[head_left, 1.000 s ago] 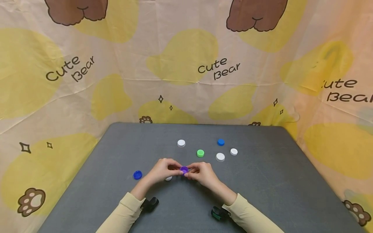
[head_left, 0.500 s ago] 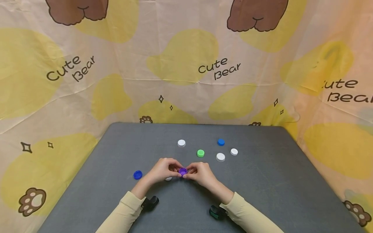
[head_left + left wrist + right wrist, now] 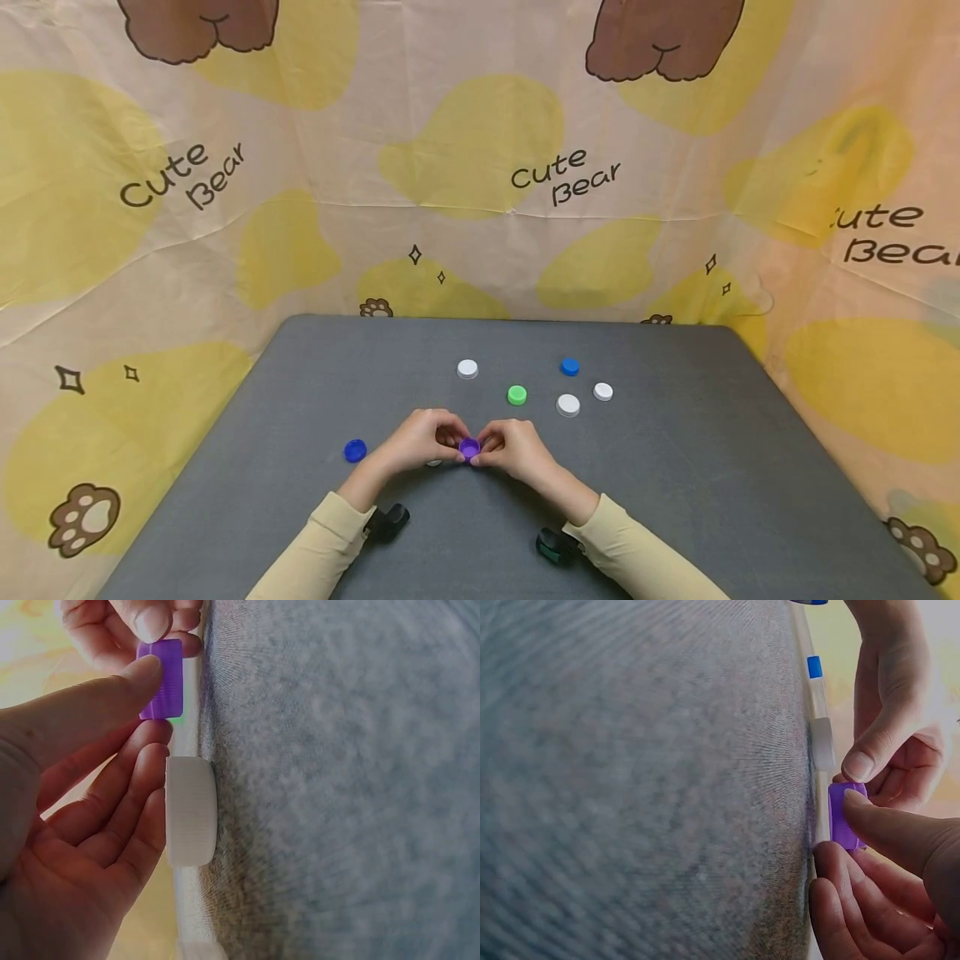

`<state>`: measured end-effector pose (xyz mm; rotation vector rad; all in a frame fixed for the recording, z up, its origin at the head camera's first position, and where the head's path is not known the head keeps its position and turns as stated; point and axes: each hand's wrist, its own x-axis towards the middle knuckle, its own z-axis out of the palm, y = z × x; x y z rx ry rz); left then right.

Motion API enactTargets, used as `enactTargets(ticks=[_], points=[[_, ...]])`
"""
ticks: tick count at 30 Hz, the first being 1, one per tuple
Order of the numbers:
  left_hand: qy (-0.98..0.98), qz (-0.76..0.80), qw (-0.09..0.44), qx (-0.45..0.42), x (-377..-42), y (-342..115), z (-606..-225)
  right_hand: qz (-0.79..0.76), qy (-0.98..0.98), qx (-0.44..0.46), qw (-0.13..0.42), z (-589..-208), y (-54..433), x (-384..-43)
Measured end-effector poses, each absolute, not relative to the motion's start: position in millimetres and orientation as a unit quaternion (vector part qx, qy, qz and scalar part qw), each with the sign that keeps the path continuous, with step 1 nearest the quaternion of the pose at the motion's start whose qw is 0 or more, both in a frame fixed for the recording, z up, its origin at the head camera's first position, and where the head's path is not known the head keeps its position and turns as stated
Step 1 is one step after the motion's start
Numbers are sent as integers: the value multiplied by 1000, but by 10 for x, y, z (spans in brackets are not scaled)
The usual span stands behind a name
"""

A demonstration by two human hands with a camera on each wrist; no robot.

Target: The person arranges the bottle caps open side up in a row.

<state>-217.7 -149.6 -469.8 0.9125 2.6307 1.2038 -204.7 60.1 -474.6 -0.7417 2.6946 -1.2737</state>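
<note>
A purple bottle cap (image 3: 469,450) is held between both hands just above the table, its hollow side facing up. My left hand (image 3: 422,438) pinches it from the left with thumb and fingers, the thumb lying along its side in the left wrist view. From the right, my right hand (image 3: 519,443) grips the same cap, thumb on its near edge. A white cap (image 3: 191,811) sits on the table close by the left fingers, mostly hidden under that hand in the head view. Left of it lies a dark blue cap (image 3: 355,451), hollow side up.
Beyond the hands, a green cap (image 3: 517,395), a blue cap (image 3: 570,367) and several white caps, such as one white cap (image 3: 568,406), lie spread on the grey table (image 3: 675,483). A patterned curtain (image 3: 465,167) hangs around the table.
The purple cap has come slightly nearer and to the left, and its hollow shows more fully. The right hand has shifted a little left with it; the left hand stays nearly in place.
</note>
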Motion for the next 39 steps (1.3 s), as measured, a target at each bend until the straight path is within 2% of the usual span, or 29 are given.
enactTargets(ticks=[28,39], points=[[863,381,88,319,-2167,-1497,-4718,-414,873,-250,70,-4746,609,-2034],[866,375,90,317,-2174,-1494,-4715,-405,875,-257,63,-4757,602,-2053]])
